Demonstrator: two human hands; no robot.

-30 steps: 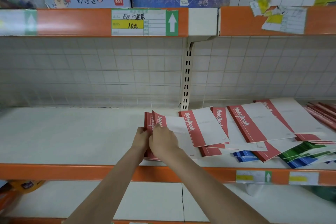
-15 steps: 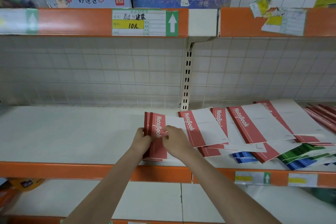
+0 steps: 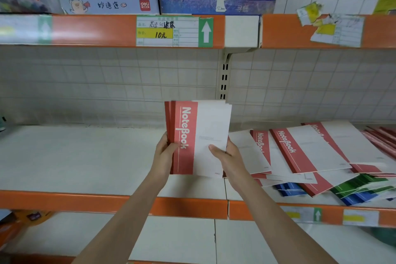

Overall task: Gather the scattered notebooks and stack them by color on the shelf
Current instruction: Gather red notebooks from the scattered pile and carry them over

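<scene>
So both hands are on the same bundle: the left hand (image 3: 164, 154) is wrapped around the spine edge of a small stack of red notebooks (image 3: 197, 137), thumb on the front cover, and the right hand (image 3: 228, 155) is clamped on the opposite white edge with its thumb lying across the cover. The stack is held upright and lifted off the white shelf (image 3: 75, 156), roughly square to the camera, with a few red spines peeking out on the left side so they aren't perfectly lined up. "NoteBook" runs down the red band on the front one. Just to the right of the right hand there's the messy pile of loose red notebooks (image 3: 310, 148) lying flat and overlapping on the shelf, fanned out at angles. Poking out from under that pile near the front edge are some blue notebooks (image 3: 289, 188) and green notebooks (image 3: 360, 184), mostly buried. The left part of the shelf is bare. Orange rail (image 3: 85, 201) runs along the front, and on the shelf above there's a price tag (image 3: 167, 31) reading 10 with a green arrow.
</scene>
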